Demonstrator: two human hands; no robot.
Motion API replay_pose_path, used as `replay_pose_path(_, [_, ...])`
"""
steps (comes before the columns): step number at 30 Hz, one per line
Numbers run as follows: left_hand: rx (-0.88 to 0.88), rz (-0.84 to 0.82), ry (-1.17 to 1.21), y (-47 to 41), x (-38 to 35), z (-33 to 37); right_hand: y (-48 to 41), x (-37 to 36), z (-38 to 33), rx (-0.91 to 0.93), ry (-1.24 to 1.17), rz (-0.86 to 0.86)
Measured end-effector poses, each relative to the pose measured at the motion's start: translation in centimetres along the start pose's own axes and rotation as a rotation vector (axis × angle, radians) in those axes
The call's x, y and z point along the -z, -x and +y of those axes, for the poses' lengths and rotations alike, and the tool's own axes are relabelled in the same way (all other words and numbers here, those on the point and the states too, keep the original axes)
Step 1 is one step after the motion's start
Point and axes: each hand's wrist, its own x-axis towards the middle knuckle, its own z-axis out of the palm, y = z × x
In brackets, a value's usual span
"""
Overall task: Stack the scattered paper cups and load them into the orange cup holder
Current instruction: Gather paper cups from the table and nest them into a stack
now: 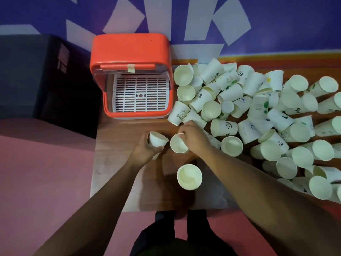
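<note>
The orange cup holder stands open at the back left of the wooden table, its white slatted tray empty. A big heap of white paper cups covers the table's right half, most lying on their sides. My left hand grips one paper cup, tilted with its mouth facing away from me. My right hand pinches the rim of an upright cup just beside it. Another upright cup stands alone nearer to me.
The wooden table ends at its left edge beside a pink floor. A dark box sits left of the holder. A purple wall with white shapes rises behind. My legs show below the table's front edge.
</note>
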Motion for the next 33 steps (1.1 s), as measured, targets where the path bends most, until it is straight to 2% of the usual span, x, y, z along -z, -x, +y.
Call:
replay_pose_path(4, [-0.053, 0.0, 0.183, 2.4, 0.9, 1.1, 2.2, 2.2, 0.2, -0.001, -0.13, 0.124])
replay_pose_path(7, [-0.135, -0.061, 0.267, 4.4, 1.4, 2.2, 4.6, 4.9, 0.4, -0.059, -0.288, 0.306])
replay_pose_path(9, [-0.174, -0.097, 0.266, 5.9, 1.4, 3.1, 6.5, 6.5, 0.8, -0.094, -0.366, 0.389])
replay_pose_path(16, [-0.329, -0.34, 0.232, 10.5, -0.8, 4.4, 13.1, 8.5, 3.0, -0.265, -0.371, 0.537])
replay_pose_path(21, [-0.436, -0.354, 0.036, 12.0, -3.1, 3.0, 18.2, 5.5, 4.8, -0.421, -0.477, 0.642])
replay_pose_path(26, [-0.551, -0.317, -0.286, 11.9, -4.4, 2.1, 23.9, -1.3, 7.8, -0.736, -0.619, 0.624])
replay_pose_path(29, [-0.6, -0.337, -0.417, 11.1, -4.8, 0.8, 24.9, -4.8, 8.6, -0.867, -0.836, 0.552])
replay_pose_path(33, [-0.579, -0.395, -0.563, 10.9, -5.3, 0.3, 23.3, -6.2, 7.8, -1.003, -1.142, 0.572])
